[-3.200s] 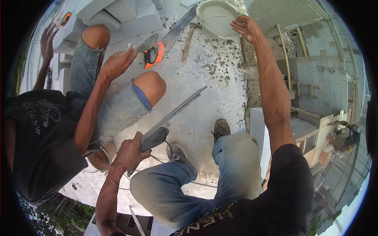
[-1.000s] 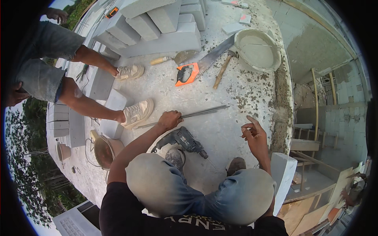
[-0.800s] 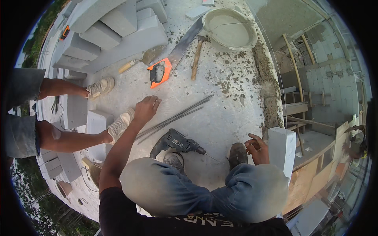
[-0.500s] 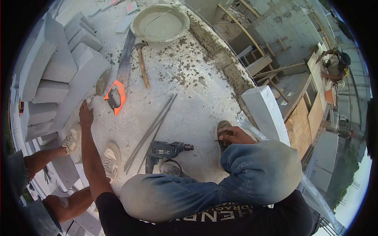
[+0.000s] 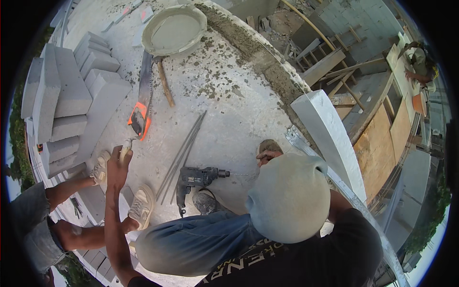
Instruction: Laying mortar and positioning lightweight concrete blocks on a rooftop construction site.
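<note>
My left hand point(image 5: 117, 165) grips the pale handle point(image 5: 126, 153) of a trowel, whose grey blade point(image 5: 137, 119) lies over the orange-handled saw point(image 5: 146, 79). My right hand point(image 5: 267, 157) shows beside my raised knee, its fingers curled; whatever they might hold is hidden. A black-grey drill point(image 5: 198, 178) with a long bit lies on the slab before my legs, beside several thin metal rods point(image 5: 184, 148). A wooden-handled hammer point(image 5: 165, 86) lies right of the saw, below a round basin of grey mortar point(image 5: 173, 31).
Pale blocks point(image 5: 71, 95) are stacked at left, near another person's legs point(image 5: 71, 234). A wet mortar strip point(image 5: 258, 57), white block point(image 5: 325, 138) and metal straightedge point(image 5: 363, 220) follow the right edge. Beyond it, lower down, are boards point(image 5: 373, 143) and another worker point(image 5: 420, 64).
My left hand released the rods and drill, moved up-left, and took the trowel, pulling it rightward toward me. My right hand came down from the basin to beside my knee. The co-worker stood up.
</note>
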Demonstrator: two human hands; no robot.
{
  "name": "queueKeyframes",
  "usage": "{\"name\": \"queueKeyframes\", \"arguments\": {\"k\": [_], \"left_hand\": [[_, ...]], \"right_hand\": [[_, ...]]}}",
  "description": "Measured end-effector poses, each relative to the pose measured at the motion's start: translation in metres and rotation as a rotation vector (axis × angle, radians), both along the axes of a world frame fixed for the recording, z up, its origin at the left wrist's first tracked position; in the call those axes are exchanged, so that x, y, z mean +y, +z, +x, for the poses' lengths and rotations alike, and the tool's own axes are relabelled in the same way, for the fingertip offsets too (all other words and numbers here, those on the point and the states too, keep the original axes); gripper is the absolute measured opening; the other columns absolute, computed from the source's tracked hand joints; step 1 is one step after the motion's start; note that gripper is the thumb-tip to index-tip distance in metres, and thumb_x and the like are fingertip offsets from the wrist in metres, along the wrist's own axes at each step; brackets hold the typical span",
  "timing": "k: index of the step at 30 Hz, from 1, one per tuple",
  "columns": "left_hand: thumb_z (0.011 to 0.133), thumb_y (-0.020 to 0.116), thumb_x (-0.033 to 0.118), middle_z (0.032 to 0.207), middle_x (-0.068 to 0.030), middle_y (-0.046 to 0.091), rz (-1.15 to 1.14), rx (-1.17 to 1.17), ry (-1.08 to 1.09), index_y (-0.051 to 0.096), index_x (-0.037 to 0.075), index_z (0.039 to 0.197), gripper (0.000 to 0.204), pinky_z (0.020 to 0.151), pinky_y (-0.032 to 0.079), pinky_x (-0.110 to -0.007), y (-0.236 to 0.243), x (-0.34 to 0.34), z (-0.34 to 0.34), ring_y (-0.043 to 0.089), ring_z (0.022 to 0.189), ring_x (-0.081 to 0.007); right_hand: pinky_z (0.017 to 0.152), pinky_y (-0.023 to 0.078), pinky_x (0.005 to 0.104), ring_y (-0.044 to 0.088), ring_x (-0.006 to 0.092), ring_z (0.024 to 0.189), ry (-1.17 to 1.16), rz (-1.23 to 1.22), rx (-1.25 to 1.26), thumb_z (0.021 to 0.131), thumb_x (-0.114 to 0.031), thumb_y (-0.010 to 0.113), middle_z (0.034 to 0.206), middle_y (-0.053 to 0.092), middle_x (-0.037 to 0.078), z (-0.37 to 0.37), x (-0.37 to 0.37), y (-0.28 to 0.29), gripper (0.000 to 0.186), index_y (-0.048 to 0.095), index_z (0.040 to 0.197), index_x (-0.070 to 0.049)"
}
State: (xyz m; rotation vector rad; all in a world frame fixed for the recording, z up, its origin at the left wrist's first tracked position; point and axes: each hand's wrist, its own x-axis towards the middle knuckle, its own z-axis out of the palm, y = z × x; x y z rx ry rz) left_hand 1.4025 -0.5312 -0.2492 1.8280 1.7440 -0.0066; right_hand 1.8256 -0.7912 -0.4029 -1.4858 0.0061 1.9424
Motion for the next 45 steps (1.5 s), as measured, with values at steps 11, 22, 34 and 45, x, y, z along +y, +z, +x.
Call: {"name": "queueKeyframes", "arguments": {"k": [11, 22, 34, 45], "left_hand": [[0.094, 0.052, 0.045, 0.075, -0.0138, 0.059, -0.181, -0.213, -0.619, 0.059, -0.002, 0.098, 0.048, 0.068, 0.044, -0.038, -0.069, 0.059, 0.284, 0.055, 0.069, -0.0232], [0.094, 0.052, 0.045, 0.081, -0.0180, 0.064, -0.233, -0.148, -0.720, 0.062, 0.000, 0.104, 0.048, 0.070, 0.045, -0.040, -0.122, 0.079, 0.360, 0.060, 0.074, -0.0277], [0.095, 0.047, 0.045, 0.077, -0.0230, 0.064, -0.023, -0.017, -0.840, 0.051, -0.002, 0.112, 0.050, 0.069, 0.047, -0.048, -0.154, 0.068, 0.359, 0.063, 0.073, -0.0400], [0.096, 0.045, 0.046, 0.074, -0.0227, 0.064, 0.007, 0.007, -0.815, 0.051, -0.003, 0.109, 0.051, 0.066, 0.048, -0.049, -0.176, 0.078, 0.362, 0.063, 0.071, -0.0406]], "right_hand": [[0.060, 0.047, 0.0248, 0.058, 0.0089, 0.065, 0.111, 0.372, -0.382, 0.085, -0.013, 0.065, 0.073, 0.064, 0.004, 0.003, -0.004, -0.044, 0.014, 0.067, 0.091, 0.000], [0.046, 0.042, 0.0233, 0.053, 0.0069, 0.051, 0.113, 0.255, -0.330, 0.086, -0.011, 0.063, 0.068, 0.062, 0.004, 0.015, 0.004, -0.019, 0.014, 0.066, 0.094, 0.000], [0.048, 0.042, 0.0233, 0.054, 0.0074, 0.053, 0.122, 0.208, -0.302, 0.085, -0.012, 0.063, 0.067, 0.061, 0.004, 0.016, 0.006, -0.028, 0.014, 0.066, 0.093, 0.000], [0.054, 0.045, 0.0239, 0.055, 0.0076, 0.059, 0.158, 0.223, -0.332, 0.086, -0.014, 0.064, 0.070, 0.064, 0.004, 0.012, 0.008, -0.025, 0.015, 0.067, 0.092, 0.000]]}}
